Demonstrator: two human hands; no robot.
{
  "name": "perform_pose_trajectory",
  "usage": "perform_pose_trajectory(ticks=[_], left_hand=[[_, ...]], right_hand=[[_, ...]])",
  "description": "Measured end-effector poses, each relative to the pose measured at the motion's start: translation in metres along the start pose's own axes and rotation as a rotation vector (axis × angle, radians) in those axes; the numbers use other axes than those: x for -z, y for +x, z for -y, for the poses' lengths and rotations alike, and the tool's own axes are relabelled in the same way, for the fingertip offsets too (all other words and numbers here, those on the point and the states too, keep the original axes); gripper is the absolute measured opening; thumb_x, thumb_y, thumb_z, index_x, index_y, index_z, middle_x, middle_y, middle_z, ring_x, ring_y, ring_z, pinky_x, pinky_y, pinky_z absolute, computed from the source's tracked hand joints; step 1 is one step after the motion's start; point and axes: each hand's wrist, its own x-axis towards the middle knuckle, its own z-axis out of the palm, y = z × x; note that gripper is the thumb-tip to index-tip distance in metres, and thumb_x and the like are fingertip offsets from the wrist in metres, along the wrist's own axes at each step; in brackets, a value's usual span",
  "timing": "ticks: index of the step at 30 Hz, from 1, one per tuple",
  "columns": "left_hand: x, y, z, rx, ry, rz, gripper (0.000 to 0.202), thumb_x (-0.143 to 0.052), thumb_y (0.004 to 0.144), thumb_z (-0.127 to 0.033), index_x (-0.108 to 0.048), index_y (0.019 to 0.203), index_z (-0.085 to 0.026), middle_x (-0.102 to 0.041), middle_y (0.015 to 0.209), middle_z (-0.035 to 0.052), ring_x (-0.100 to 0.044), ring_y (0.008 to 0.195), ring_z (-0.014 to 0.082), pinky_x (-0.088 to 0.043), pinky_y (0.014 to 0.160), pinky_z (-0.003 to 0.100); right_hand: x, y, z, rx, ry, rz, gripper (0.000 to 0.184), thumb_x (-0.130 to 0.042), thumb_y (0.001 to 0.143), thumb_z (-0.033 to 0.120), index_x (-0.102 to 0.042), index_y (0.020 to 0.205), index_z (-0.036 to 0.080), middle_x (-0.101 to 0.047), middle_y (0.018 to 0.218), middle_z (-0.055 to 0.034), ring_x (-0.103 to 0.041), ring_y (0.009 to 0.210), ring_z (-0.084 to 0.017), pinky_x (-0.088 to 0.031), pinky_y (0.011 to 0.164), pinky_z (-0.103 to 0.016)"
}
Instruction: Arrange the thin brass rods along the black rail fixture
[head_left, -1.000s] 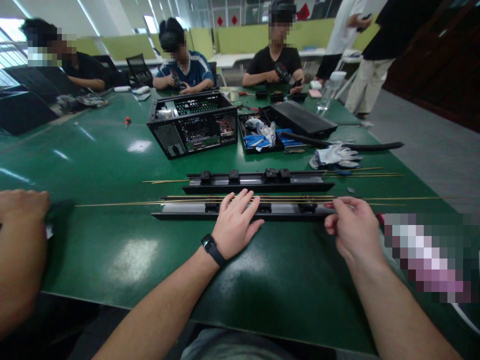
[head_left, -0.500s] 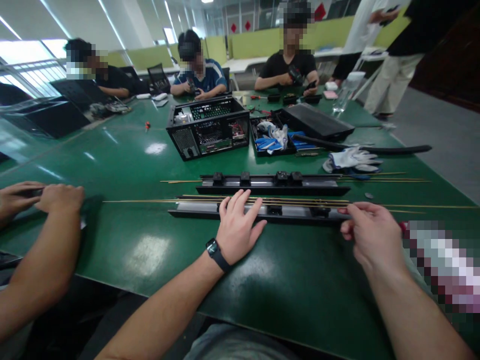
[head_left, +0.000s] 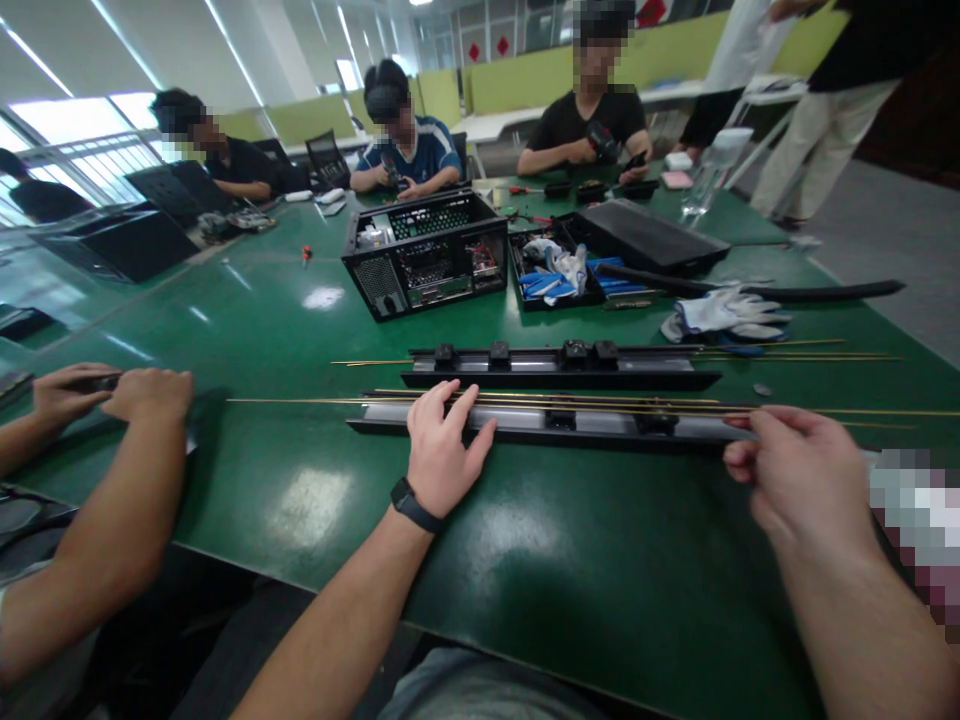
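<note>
My left hand (head_left: 446,450), fingers spread, rests over the left part of the near black channel (head_left: 592,440), its fingertips on thin brass-coloured rods (head_left: 300,402). Those rods run lengthwise over the channel and stick out past both ends. At the channel's right end my right hand (head_left: 810,470) is closed in a pinch on a thin rod. Dark block-like parts (head_left: 656,418) sit inside this channel. Just behind it lies a second black channel (head_left: 525,380) with similar blocks and rods.
Farther back stand an opened computer case (head_left: 427,260) and a black tray (head_left: 592,295) holding gloves. White gloves (head_left: 724,315) and a black tube (head_left: 810,292) lie at right. A co-worker's hands (head_left: 150,395) are close on the left; other people sit across the table.
My left hand has slid left along the near channel, still spread. My right hand has moved right, still pinching. The whole view has shifted slightly.
</note>
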Motion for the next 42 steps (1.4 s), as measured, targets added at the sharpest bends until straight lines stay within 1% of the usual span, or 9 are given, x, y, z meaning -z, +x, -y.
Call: perform_pose_trajectory(ticks=[4, 9, 12, 19, 24, 33, 36, 40, 42], left_hand=[[0.001, 0.003, 0.01, 0.041, 0.014, -0.029, 0.045, -0.085, 0.109, -0.041, -0.082, 0.151, -0.024, -0.079, 0.155, 0.0206, -0.076, 0.145, 0.0414, -0.058, 0.127, 0.062], [0.004, 0.006, 0.015, 0.094, 0.039, -0.032, 0.045, -0.088, 0.106, -0.042, -0.084, 0.147, -0.025, -0.079, 0.151, 0.0192, -0.076, 0.141, 0.0404, -0.06, 0.124, 0.06], [0.006, 0.006, 0.016, 0.076, 0.018, -0.04, 0.038, -0.089, 0.105, -0.038, -0.086, 0.14, -0.024, -0.08, 0.145, 0.0185, -0.078, 0.137, 0.0397, -0.06, 0.122, 0.059], [0.012, 0.004, 0.017, 0.09, 0.015, -0.024, 0.018, -0.084, 0.109, -0.034, -0.087, 0.125, -0.026, -0.083, 0.136, 0.0147, -0.079, 0.13, 0.0364, -0.06, 0.12, 0.056], [0.012, 0.004, 0.02, 0.061, 0.003, -0.033, 0.023, -0.08, 0.111, -0.036, -0.086, 0.131, -0.026, -0.087, 0.138, 0.0149, -0.081, 0.135, 0.0366, -0.06, 0.123, 0.057], [0.011, 0.004, 0.021, 0.039, 0.0, -0.029, 0.025, -0.078, 0.114, -0.036, -0.087, 0.135, -0.025, -0.089, 0.145, 0.0168, -0.082, 0.144, 0.0388, -0.059, 0.129, 0.062], [0.01, 0.003, 0.021, 0.039, -0.001, -0.014, 0.028, -0.077, 0.114, -0.036, -0.088, 0.137, -0.025, -0.089, 0.146, 0.0171, -0.082, 0.145, 0.0391, -0.059, 0.131, 0.063], [0.008, 0.004, 0.023, 0.025, -0.012, -0.028, 0.028, -0.075, 0.115, -0.037, -0.089, 0.136, -0.023, -0.09, 0.144, 0.0172, -0.084, 0.144, 0.0389, -0.059, 0.132, 0.063], [0.007, 0.004, 0.023, 0.029, -0.015, -0.028, 0.028, -0.075, 0.116, -0.038, -0.089, 0.135, -0.024, -0.09, 0.144, 0.017, -0.084, 0.144, 0.039, -0.059, 0.131, 0.064]], right_hand=[[0.001, 0.002, -0.001, 0.009, -0.003, 0.001, 0.022, -0.067, 0.091, 0.003, -0.063, 0.096, 0.024, -0.07, 0.078, 0.0027, -0.054, 0.039, -0.012, -0.035, 0.033, -0.019], [0.002, 0.001, 0.003, -0.006, -0.019, -0.038, 0.024, -0.068, 0.092, 0.004, -0.061, 0.099, 0.026, -0.066, 0.075, 0.0046, -0.054, 0.039, -0.013, -0.036, 0.033, -0.018], [0.003, 0.005, 0.003, 0.005, -0.041, -0.061, 0.025, -0.067, 0.089, 0.002, -0.06, 0.096, 0.026, -0.066, 0.076, 0.0043, -0.054, 0.039, -0.012, -0.036, 0.033, -0.019], [0.002, 0.005, 0.001, 0.008, -0.018, -0.013, 0.025, -0.067, 0.085, 0.005, -0.06, 0.097, 0.026, -0.068, 0.075, 0.0036, -0.052, 0.039, -0.013, -0.035, 0.032, -0.02], [0.003, 0.004, 0.003, -0.011, -0.014, -0.01, 0.028, -0.069, 0.081, 0.008, -0.059, 0.1, 0.026, -0.069, 0.075, 0.0043, -0.053, 0.04, -0.013, -0.036, 0.033, -0.019], [0.01, 0.012, 0.014, -0.029, -0.052, -0.106, 0.026, -0.065, 0.088, 0.0, -0.06, 0.095, 0.025, -0.071, 0.082, 0.0011, -0.053, 0.044, -0.011, -0.037, 0.035, -0.018], [0.006, 0.003, 0.011, -0.023, -0.041, -0.047, 0.025, -0.067, 0.089, 0.002, -0.06, 0.097, 0.025, -0.073, 0.084, 0.0004, -0.051, 0.042, -0.011, -0.034, 0.034, -0.02], [0.0, -0.013, 0.006, -0.022, -0.013, 0.122, 0.022, -0.077, 0.093, 0.009, -0.063, 0.105, 0.023, -0.076, 0.087, -0.0002, -0.054, 0.042, -0.011, -0.034, 0.034, -0.021], [0.0, -0.017, 0.005, -0.014, -0.014, 0.13, 0.022, -0.08, 0.095, 0.014, -0.063, 0.105, 0.023, -0.077, 0.092, -0.0011, -0.055, 0.044, -0.01, -0.034, 0.035, -0.02]])
